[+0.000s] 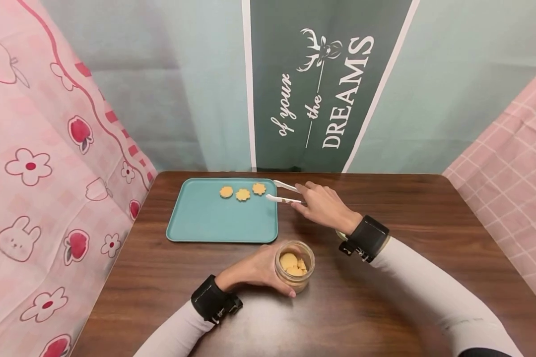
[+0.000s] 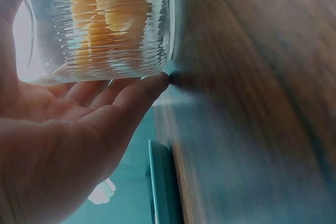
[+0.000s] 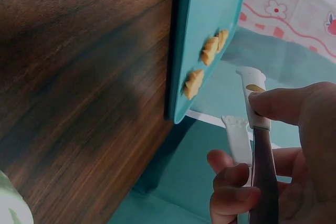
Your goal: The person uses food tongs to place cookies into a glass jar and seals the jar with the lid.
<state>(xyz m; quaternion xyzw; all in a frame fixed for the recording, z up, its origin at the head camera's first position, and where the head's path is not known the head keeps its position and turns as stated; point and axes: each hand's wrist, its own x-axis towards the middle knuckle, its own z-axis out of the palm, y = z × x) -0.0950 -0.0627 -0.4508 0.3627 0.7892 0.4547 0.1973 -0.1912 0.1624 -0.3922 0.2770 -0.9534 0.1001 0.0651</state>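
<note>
— Closest in, what's there?
— Sleeves and black wrist straps, then the left hand (image 1: pixel 254 270) with its fingers curled round a ribbed glass jar (image 1: pixel 295 266). That jar stands upright on the table (image 1: pixel 384 307), open at the top, with biscuits inside.

— And the other hand?
— Beyond the jar and a little to its right, the right hand (image 1: pixel 323 206) pinches white tongs (image 1: pixel 283 193) between thumb and fingers. Their two tips stand slightly apart and hold nothing, over the far right corner of the tray (image 1: pixel 205 223).

— Where's the tray from the jar?
— Just beyond it and to the left, near but not touching. It is teal, flat, with a low rim. Three flower-shaped biscuits (image 1: pixel 242 194) lie in a row along its far edge; the rest of it is bare.

— The surface?
— Dark brown wood grain with rounded corners. Right of the jar the tabletop is open up to its edge.

— And round about?
— Pink cloth with flowers, rabbits and strawberries hangs left of the jar, pink checked cloth to the right. Behind, a pale green backdrop carries a dark green banner (image 1: pixel 321 89) reading "of your the DREAMS" under a stag's head.
</note>
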